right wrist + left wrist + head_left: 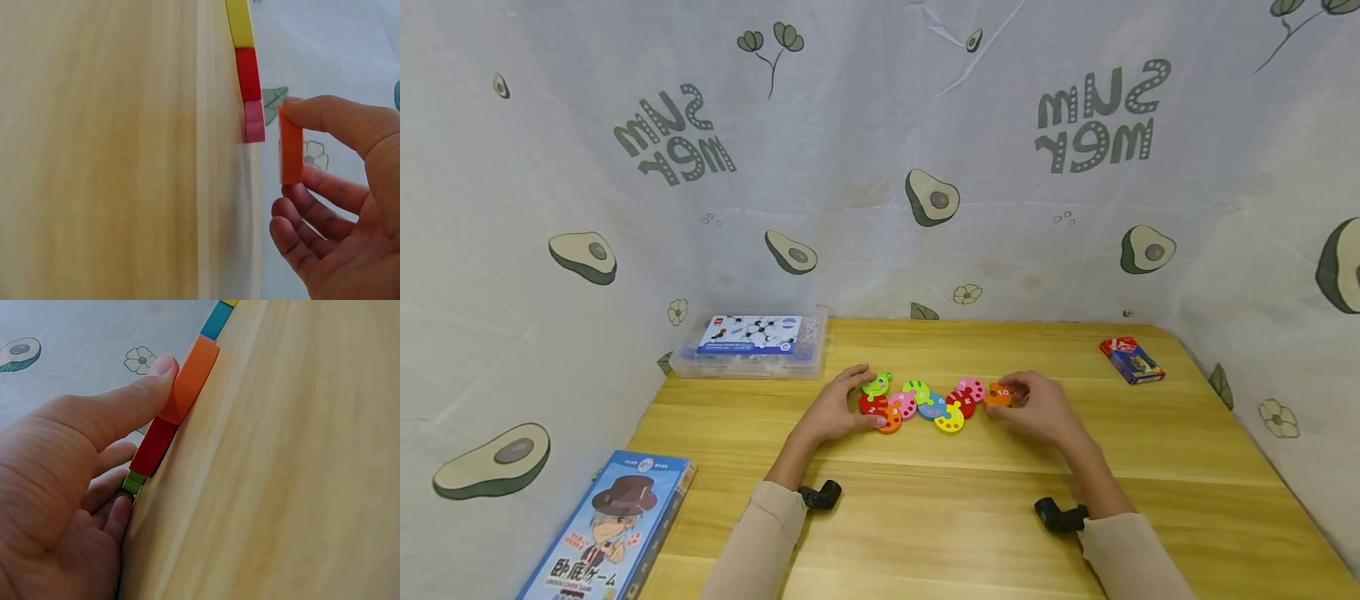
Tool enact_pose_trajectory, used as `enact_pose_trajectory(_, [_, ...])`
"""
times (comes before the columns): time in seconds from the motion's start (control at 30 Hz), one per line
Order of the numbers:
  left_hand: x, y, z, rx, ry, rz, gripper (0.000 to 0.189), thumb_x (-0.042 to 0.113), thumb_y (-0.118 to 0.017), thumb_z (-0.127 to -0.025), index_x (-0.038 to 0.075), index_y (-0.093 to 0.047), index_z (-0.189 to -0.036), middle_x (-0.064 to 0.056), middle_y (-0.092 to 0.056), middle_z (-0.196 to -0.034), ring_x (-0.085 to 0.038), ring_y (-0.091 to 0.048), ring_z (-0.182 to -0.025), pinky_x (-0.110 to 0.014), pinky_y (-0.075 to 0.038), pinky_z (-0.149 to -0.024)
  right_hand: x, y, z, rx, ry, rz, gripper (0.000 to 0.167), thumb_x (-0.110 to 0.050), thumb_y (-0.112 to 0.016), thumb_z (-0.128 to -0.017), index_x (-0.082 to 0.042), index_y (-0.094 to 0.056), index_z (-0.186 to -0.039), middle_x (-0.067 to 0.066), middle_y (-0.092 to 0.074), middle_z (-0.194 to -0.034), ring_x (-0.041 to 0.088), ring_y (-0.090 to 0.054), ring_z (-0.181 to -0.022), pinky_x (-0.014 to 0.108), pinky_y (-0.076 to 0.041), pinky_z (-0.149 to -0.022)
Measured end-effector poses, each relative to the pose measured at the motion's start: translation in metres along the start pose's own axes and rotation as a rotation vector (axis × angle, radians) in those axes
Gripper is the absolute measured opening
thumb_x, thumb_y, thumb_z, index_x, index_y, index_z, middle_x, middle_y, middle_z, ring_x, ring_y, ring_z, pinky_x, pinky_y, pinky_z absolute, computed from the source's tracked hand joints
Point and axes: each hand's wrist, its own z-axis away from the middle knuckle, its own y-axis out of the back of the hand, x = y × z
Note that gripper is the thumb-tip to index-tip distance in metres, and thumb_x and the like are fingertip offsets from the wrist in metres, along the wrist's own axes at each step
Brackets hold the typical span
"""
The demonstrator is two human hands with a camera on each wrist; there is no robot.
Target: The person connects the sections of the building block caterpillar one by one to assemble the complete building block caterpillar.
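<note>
A caterpillar number puzzle [932, 406] of joined wooden pieces lies in a wavy row on the table, its smiling green head [877, 383] at the left end. My left hand [837, 408] spans that end, thumb against the edge of the orange 3 piece [195, 378] and fingers around by the head. In my right hand [1043, 407], thumb and fingertips pinch the orange 10 piece [292, 147]. It is lifted off the table beside the pink 9 piece [254, 122], with a gap between them in the right wrist view.
At the back left is a clear plastic case [808, 354] with a printed card. A blue game box [617, 533] sits at the front left. Toward the back right lies a small red and blue card box [1132, 360]. Avocado-print cloth [865, 167] hangs behind the wooden table [925, 517].
</note>
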Motion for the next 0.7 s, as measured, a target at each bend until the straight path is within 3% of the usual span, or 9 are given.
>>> enact_pose_trajectory(0.7, [0.001, -0.001, 0.000, -0.015, 0.004, -0.013, 0.081, 0.038, -0.087, -0.083, 0.016, -0.052, -0.152, -0.004, -0.035, -0.167, -0.035, -0.031, -0.155, -0.057, -0.030, -0.124, 0.002, -0.015, -0.008, -0.097, -0.067, 0.041, 0.056, -0.031, -0.084, -0.085, 0.003, -0.065, -0.125, 0.019, -0.068, -0.119, 0.029, -0.059, -0.101, 0.046, -0.054, -0.093])
